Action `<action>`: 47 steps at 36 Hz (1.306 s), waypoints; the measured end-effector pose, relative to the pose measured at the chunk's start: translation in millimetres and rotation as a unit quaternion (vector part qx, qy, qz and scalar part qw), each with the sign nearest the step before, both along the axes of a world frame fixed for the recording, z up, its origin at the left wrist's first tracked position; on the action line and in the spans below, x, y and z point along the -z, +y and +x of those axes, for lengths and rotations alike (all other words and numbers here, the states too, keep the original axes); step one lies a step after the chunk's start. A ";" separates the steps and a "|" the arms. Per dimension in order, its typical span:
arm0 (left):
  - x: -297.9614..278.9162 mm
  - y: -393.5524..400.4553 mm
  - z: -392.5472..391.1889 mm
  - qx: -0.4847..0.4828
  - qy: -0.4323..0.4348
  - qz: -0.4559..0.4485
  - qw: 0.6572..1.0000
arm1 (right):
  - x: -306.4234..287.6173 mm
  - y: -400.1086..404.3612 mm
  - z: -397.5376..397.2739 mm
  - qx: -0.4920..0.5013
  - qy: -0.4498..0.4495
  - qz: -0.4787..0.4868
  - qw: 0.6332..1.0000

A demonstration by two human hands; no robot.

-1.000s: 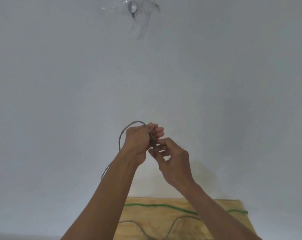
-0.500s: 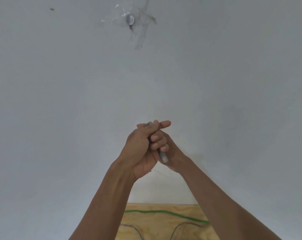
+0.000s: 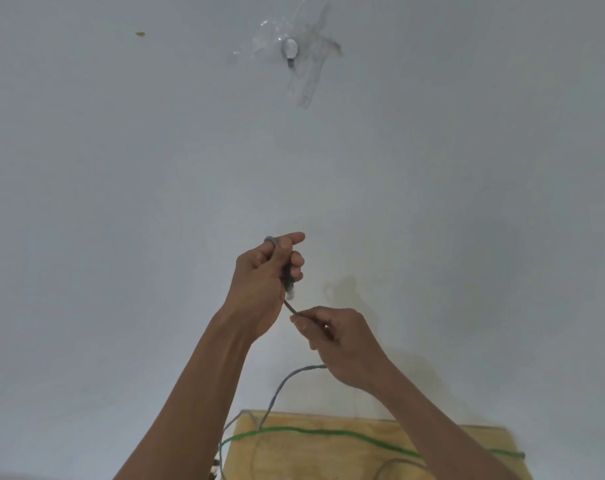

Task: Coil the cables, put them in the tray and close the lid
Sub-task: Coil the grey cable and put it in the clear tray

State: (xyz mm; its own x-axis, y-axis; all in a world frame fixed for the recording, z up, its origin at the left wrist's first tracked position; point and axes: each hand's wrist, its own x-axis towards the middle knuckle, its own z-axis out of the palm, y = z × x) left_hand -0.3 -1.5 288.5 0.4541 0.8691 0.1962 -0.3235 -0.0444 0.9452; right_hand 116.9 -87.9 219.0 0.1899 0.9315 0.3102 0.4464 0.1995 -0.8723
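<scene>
My left hand [image 3: 264,284] is raised in front of a white wall and grips a small bundle of grey cable [image 3: 276,393], with a loop showing above its fingers. Just below and to the right, my right hand [image 3: 339,341] pinches the same grey cable a short way from the bundle. From my right hand the cable hangs down in a curve to the wooden table [image 3: 315,455]. A green cable [image 3: 329,433] lies stretched across the table top. No tray or lid is in view.
The white wall fills most of the view. A metal hook with clear tape [image 3: 290,50] is stuck high on it. Another grey cable loop [image 3: 394,464] lies on the table near my right forearm.
My hands were clasped together half a second ago. They have since parted: the right hand slid down and to the right along the grey cable, and the view tilted down slightly.
</scene>
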 end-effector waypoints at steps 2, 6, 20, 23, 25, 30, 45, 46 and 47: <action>6.8 2.7 -0.6 -0.019 0.036 0.027 0.999 | -2.8 -2.0 0.7 0.011 -0.030 0.011 0.999; 19.4 4.2 -6.0 -0.036 0.120 0.108 0.986 | -15.5 -7.1 9.6 0.018 -0.097 0.022 0.995; 25.7 -33.2 4.5 0.167 0.117 0.011 0.979 | -97.4 6.2 57.2 -0.074 -0.044 0.079 0.993; 20.6 -38.1 6.1 0.191 0.058 -0.028 0.980 | -92.4 15.9 60.5 -0.072 0.047 0.070 0.994; 17.1 -39.1 7.3 0.206 0.023 -0.040 0.978 | -80.5 19.5 60.6 -0.069 0.095 0.059 0.991; 9.6 -38.3 13.5 0.236 -0.015 -0.021 0.971 | -45.8 13.1 48.7 -0.099 0.192 0.024 0.976; 1.3 -12.1 21.7 0.145 -0.030 -0.001 0.989 | -16.3 -10.6 16.0 -0.052 0.145 -0.046 0.987; 1.7 -10.0 21.1 0.143 -0.023 0.002 0.989 | -18.0 -12.0 15.2 -0.049 0.142 -0.042 0.988; 2.0 -7.9 20.5 0.141 -0.018 0.007 0.990 | -18.5 -12.6 14.8 -0.049 0.139 -0.040 0.988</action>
State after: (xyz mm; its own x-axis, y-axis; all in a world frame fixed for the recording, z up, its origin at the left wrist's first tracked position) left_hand 20.2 -9.5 286.5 0.6703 0.7065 0.2271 -0.3578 0.0395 0.9330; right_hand 131.7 -100.5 237.5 0.1652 0.9692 0.1828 0.1693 0.1547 -0.9733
